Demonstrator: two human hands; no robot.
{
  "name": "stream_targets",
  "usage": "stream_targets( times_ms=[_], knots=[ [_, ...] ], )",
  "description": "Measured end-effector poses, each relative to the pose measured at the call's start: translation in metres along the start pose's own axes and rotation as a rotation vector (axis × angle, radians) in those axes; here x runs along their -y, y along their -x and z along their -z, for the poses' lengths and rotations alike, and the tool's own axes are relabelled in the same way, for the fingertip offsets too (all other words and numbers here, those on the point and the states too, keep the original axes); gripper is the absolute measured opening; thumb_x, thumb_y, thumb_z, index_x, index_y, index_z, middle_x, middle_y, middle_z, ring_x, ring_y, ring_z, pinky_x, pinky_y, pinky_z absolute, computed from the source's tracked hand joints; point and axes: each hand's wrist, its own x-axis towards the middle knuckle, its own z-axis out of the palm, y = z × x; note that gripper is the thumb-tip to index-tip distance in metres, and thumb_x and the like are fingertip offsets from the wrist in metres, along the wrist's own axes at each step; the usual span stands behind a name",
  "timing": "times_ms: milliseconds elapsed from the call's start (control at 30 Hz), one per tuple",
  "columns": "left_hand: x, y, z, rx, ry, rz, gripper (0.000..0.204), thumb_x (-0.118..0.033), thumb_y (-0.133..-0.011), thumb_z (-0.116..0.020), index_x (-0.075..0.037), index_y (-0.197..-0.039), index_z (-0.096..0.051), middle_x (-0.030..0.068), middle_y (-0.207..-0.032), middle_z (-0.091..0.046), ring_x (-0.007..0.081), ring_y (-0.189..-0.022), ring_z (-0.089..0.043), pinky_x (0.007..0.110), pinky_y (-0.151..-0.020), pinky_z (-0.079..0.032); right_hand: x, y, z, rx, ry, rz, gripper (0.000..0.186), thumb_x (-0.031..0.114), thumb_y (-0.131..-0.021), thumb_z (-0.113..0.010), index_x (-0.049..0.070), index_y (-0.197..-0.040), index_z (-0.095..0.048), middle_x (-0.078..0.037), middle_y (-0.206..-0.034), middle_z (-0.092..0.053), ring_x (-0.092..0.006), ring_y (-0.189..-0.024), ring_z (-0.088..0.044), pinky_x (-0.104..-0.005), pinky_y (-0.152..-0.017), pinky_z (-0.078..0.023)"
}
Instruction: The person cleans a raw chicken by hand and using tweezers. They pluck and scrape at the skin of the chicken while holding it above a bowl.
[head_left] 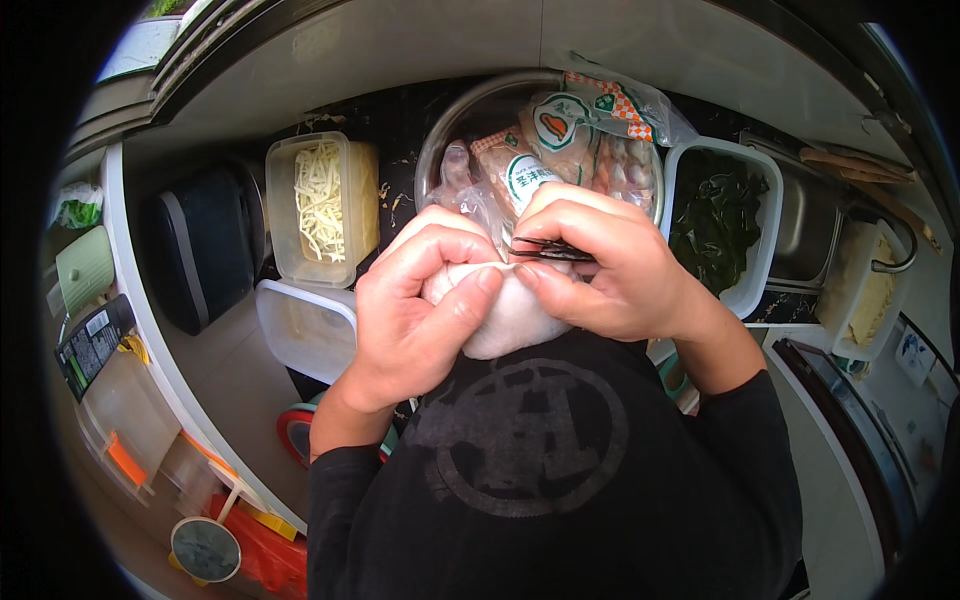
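Smooth pale rounded lump (505, 315) pinched by both hands, right hand (600, 265) gripping thin dark tweezers (550, 250).

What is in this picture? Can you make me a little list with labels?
place: kitchen counter
left hand: grips a pale, soft white lump
right hand: pinches thin dark metal tweezers against the lump
behind hands: round steel bowl of clear plastic food packets
left side: clear plastic tub of pale shredded strips
right side: white rectangular tub of dark green leaves
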Motion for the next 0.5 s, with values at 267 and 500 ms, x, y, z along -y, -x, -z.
stream_targets(
  times_ms=[267,500],
  knots=[
    [-0.005,0.000,0.002,0.020,-0.039,-0.033,0.013,-0.001,-0.081,-0.067,0.003,-0.093,-0.064,0.0118,-0.095,-0.062,0.0180,-0.088,-0.055,0.028,-0.081,-0.043,0.000,0.002,0.000,0.015,-0.126,-0.103,0.014,0.006,-0.082,-0.068,-0.002,-0.091,-0.061,-0.012,-0.086,-0.062,-0.0254,-0.077,-0.060,-0.0333,-0.069,-0.048],
    [-0.003,-0.005,0.003,0.039,-0.159,-0.166,0.015,0.004,-0.077,-0.071,0.003,-0.091,-0.066,0.0113,-0.090,-0.063,0.0196,-0.081,-0.061,0.029,-0.073,-0.049,0.001,0.001,-0.001,0.030,-0.110,-0.065,0.013,-0.002,-0.080,-0.067,-0.004,-0.090,-0.059,-0.010,-0.084,-0.059,-0.0188,-0.075,-0.056,-0.0296,-0.067,-0.046]
  ],
)
